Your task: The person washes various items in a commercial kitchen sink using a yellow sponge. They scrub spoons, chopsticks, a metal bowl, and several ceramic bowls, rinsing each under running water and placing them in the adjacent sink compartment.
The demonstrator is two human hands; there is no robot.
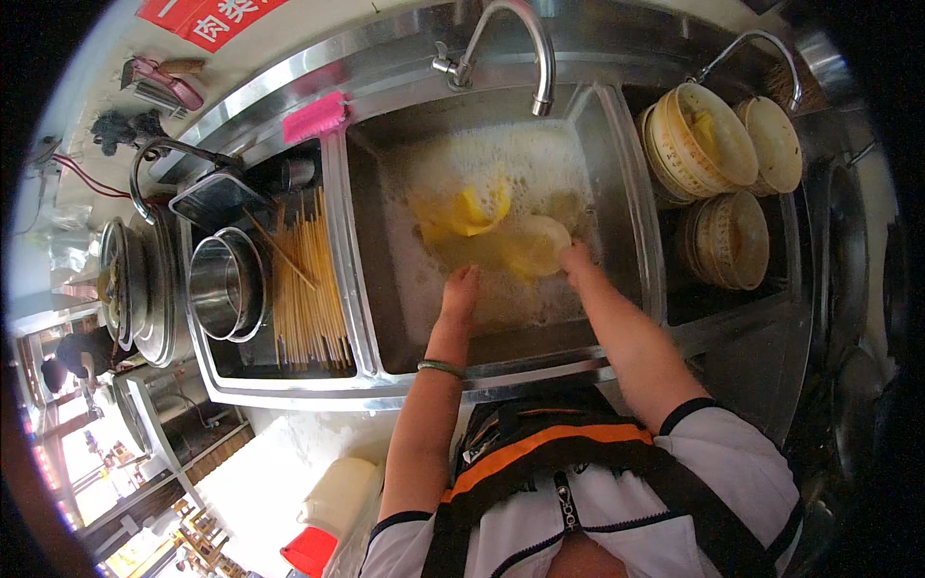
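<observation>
In the middle basin of a steel sink (370, 303), cloudy, foamy water covers much of what lies inside. My right hand (576, 261) grips the right rim of a pale round bowl (551, 237), which is partly under the water. My left hand (462, 287) dips in nearer to me, left of the bowl. Its fingers are mostly hidden by the murk, so I cannot tell whether it holds anything. A bangle (441, 367) circles my left wrist. Beyond my hands a yellow cloth or sheet (480, 211) floats partly above the surface.
A curved faucet (543, 72) overhangs the basin's far side. Stacked bowls (697, 144) fill the right compartment. On the left are many chopsticks (311, 289), metal pots (225, 282) and a black container (217, 196). A pink brush (316, 118) rests on the back ledge.
</observation>
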